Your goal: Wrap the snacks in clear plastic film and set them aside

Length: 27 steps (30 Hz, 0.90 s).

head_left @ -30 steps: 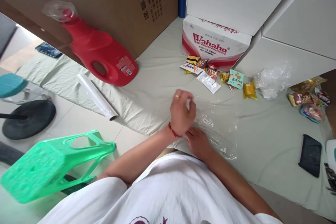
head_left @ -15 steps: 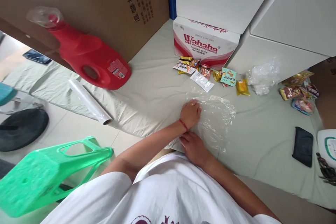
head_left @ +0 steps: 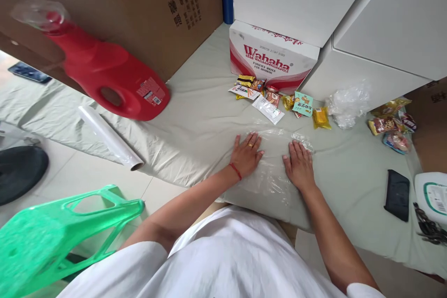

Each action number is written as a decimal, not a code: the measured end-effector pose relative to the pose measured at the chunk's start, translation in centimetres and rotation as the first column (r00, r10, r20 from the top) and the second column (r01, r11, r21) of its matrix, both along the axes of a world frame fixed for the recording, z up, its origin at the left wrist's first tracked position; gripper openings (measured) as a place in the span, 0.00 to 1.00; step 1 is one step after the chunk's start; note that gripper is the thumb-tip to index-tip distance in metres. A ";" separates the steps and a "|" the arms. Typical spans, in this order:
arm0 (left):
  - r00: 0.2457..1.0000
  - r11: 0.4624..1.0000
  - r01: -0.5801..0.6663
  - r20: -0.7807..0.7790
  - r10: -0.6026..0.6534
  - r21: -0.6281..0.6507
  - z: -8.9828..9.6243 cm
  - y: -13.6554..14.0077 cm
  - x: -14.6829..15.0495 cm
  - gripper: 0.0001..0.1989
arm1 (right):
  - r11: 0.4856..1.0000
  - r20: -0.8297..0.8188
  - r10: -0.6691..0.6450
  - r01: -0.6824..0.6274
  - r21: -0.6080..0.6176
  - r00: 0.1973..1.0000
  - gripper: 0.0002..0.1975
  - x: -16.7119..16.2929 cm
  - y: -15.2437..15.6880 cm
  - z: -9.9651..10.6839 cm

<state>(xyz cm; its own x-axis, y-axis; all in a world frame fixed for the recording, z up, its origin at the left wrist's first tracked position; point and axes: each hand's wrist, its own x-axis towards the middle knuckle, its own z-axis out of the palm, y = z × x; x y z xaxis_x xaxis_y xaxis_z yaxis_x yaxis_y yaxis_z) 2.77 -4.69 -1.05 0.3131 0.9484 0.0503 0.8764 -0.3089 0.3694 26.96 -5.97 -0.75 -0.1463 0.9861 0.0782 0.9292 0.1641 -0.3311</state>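
A thin sheet of clear plastic film [head_left: 272, 179] lies spread and wrinkled on the pale green cloth. My left hand [head_left: 246, 153], with a ring and a red cord at the wrist, rests flat on its left part, fingers apart. On the right part of the film my right hand [head_left: 299, 164] lies palm down, fingers stretched forward and the thumb out. Neither hand grips anything. Beyond them are several small snack packets, among them a white sachet [head_left: 268, 109], a green packet [head_left: 303, 104] and a yellow packet [head_left: 321, 118].
A Wahaha water carton [head_left: 272, 58] stands behind the packets, beside crumpled clear plastic [head_left: 349, 102]. To the left are a red jug [head_left: 115, 79] and a roll of film [head_left: 110, 137]. A black phone [head_left: 397, 194] lies right. A green stool [head_left: 38, 237] is on the floor.
My right hand has moved from beside my left wrist, forward and right onto the film's right part. My left hand has shifted slightly left and its fingers have spread.
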 end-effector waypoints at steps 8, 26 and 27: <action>0.991 0.998 -0.045 -0.125 0.038 -0.052 0.1 0.6 -1.6 0.33 | 0.998 -0.020 0.018 -0.016 0.068 1.000 0.25 3.9 5.1 0.8; 0.992 0.997 -0.052 -0.122 0.046 -0.053 0.0 0.7 -1.4 0.32 | 0.965 -0.489 -0.256 0.253 -0.074 0.834 0.23 4.6 13.2 7.8; 0.992 0.997 -0.051 -0.119 0.045 -0.050 -0.1 0.7 -1.4 0.32 | 0.966 -0.577 -0.244 0.140 -0.218 0.779 0.25 4.3 11.5 7.9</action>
